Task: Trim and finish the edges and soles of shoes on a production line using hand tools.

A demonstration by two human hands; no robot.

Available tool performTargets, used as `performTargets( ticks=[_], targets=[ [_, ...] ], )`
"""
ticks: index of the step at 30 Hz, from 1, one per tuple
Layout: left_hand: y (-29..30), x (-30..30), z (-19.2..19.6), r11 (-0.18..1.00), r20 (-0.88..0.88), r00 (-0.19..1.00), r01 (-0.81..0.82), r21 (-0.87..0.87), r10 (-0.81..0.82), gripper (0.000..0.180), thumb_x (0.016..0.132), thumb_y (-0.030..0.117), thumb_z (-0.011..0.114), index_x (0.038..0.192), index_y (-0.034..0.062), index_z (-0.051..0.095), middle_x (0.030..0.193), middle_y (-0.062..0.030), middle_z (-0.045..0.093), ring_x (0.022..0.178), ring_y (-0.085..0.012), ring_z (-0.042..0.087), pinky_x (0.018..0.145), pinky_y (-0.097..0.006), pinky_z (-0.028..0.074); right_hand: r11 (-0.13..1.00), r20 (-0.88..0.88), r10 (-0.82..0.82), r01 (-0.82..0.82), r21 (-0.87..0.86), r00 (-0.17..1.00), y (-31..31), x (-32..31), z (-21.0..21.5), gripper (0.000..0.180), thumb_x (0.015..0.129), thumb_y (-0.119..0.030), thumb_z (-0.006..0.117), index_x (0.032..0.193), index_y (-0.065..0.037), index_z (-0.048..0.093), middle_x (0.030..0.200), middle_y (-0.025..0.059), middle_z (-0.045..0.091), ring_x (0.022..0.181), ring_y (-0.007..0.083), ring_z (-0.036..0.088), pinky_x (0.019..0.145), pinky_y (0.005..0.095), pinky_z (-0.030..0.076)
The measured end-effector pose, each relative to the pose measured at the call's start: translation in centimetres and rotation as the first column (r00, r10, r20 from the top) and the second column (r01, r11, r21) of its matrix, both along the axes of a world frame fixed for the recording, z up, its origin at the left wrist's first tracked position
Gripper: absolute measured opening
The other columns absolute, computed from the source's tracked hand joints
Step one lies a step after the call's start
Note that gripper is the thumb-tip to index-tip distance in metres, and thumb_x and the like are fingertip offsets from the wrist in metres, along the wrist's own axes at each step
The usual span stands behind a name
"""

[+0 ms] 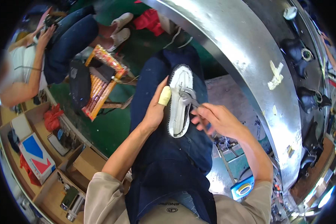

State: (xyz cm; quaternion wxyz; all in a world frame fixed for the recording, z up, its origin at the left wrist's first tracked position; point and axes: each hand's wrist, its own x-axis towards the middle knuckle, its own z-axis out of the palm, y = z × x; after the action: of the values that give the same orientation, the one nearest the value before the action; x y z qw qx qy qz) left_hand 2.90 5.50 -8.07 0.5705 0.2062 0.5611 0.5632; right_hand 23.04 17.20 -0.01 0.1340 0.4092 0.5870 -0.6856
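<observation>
A shoe lies bottom up along my lap, its whitish underside facing me and a dark edge round it. My left hand grips the shoe's left side; a pale yellow cover wraps the thumb, and the other fingers are mostly hidden beneath. In my right hand is a pair of metal pincers. Their curved head rests over the middle of the underside, while the handles run down into my fingers. Whether the jaws nip anything is too small to tell.
A curved metal counter arcs past on the right, with black shoes beyond it. Wooden trays holding boxes and tools stand at lower left. A small stool is at left, near another seated person.
</observation>
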Motion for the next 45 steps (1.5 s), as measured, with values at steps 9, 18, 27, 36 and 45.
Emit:
performTargets(
  ticks=[9,18,27,36,45],
  targets=[
    [1.9,0.7,1.3,0.993,0.052,0.997,0.061,-0.104,-0.056,0.050,0.107,0.017,0.050,0.154,0.0023,0.040,0.142,-0.0108,0.057,0.131,-0.0187,0.053,0.111,-0.032,0.040,0.952,-0.043,-0.242,0.246,0.181,0.969,-4.3,-1.6,-1.3,0.036,0.110,-0.033,0.047,0.099,-0.001,0.059,0.062,0.0098,0.062,0.056,0.0238,0.066,0.055,0.0394,0.049],
    [1.8,0.2,-0.3,0.986,-0.422,0.896,0.083,-0.143,-0.137,0.053,0.096,0.012,0.063,0.145,0.0011,0.047,0.131,-0.0183,0.065,0.120,-0.0260,0.064,0.103,-0.037,0.049,0.935,-0.039,-0.337,0.330,-0.133,0.941,-3.6,-0.8,-1.4,0.034,0.111,-0.031,0.044,0.117,-0.002,0.061,0.086,0.0109,0.074,0.067,0.0152,0.072,0.053,0.0286,0.052],
    [2.3,0.1,2.2,0.950,-0.275,0.912,0.267,-0.161,-0.304,0.078,0.090,0.036,0.080,0.150,0.0031,0.043,0.135,-0.0170,0.061,0.124,-0.0251,0.060,0.106,-0.037,0.046,0.510,0.099,0.312,-0.255,0.822,0.945,1.8,-2.6,-2.7,0.030,0.104,-0.032,0.058,0.104,-0.002,0.058,0.073,0.0166,0.068,0.066,0.0382,0.069,0.056,0.0477,0.052],
    [2.4,-1.6,1.0,0.925,-0.252,0.903,0.288,-0.250,-0.349,0.088,0.087,0.047,0.080,0.152,0.0043,0.040,0.140,-0.0186,0.058,0.131,-0.0274,0.057,0.109,-0.038,0.044,0.620,0.066,0.135,-0.136,0.773,0.989,1.8,-2.0,-2.5,0.028,0.106,-0.031,0.054,0.101,-0.003,0.058,0.068,0.0137,0.068,0.067,0.0373,0.069,0.057,0.0469,0.053],
    [-0.4,-2.5,2.8,0.988,0.471,0.876,-0.143,0.050,0.103,0.082,0.099,0.066,0.047,0.150,0.0019,0.046,0.138,-0.0218,0.061,0.124,-0.0343,0.062,0.109,-0.046,0.048,0.837,-0.032,-0.480,0.469,0.282,0.877,-4.9,2.4,-6.9,0.035,0.108,-0.035,0.053,0.111,-0.002,0.063,0.081,0.0092,0.071,0.068,0.0178,0.071,0.063,0.0320,0.055]
  ],
)
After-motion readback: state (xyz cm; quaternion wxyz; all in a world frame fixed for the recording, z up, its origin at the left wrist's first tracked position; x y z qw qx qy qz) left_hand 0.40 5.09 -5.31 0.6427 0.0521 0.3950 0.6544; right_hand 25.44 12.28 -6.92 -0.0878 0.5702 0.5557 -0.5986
